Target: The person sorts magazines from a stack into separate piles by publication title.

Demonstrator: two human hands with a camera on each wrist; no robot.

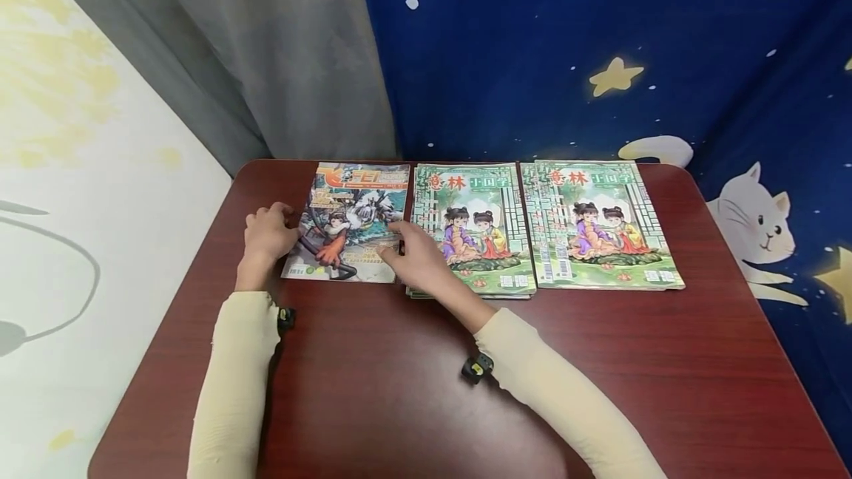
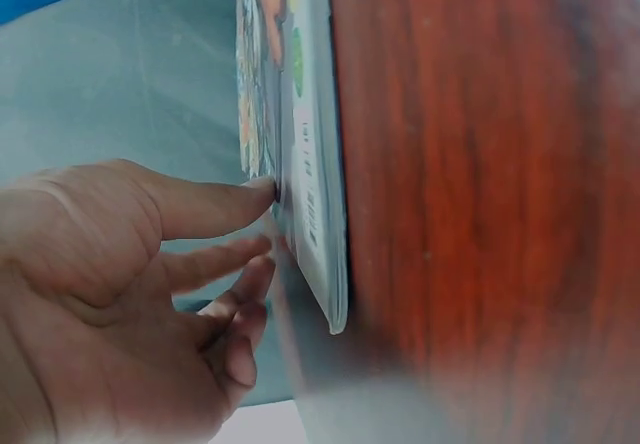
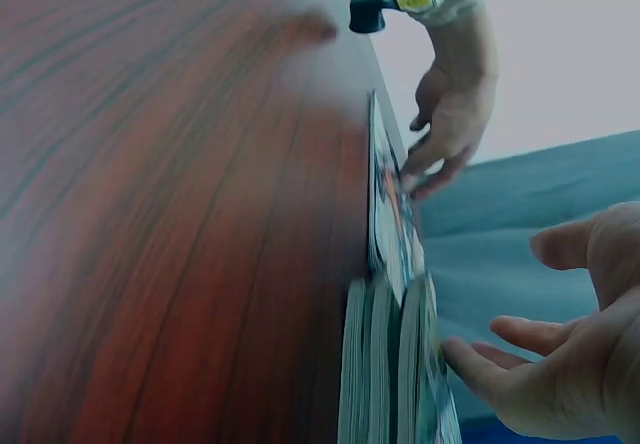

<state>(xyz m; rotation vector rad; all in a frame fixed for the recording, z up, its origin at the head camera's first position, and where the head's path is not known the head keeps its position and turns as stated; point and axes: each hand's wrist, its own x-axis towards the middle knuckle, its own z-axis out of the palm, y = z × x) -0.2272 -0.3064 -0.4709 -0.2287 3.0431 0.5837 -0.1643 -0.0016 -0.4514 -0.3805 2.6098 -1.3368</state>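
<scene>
A comic-style magazine [image 1: 339, 231] with an orange title lies flat at the left of the table. My left hand [image 1: 268, 233] is at its left edge; in the left wrist view the thumb [image 2: 225, 207] reaches the cover's edge and the other fingers are loosely bent beside it. My right hand [image 1: 418, 256] hovers around the magazine's right edge, overlapping the middle stack of green magazines [image 1: 489, 242]. In the right wrist view its fingers are spread with nothing between them, one fingertip close to the stack's top cover.
Another pile of green magazines [image 1: 612, 242], slightly fanned at its left side, lies to the right of the middle stack. The dark red wooden table [image 1: 373, 390] backs onto a grey curtain [image 1: 313, 58] and a blue starry curtain [image 1: 506, 58]. A white wall [image 1: 80, 257] stands at the left.
</scene>
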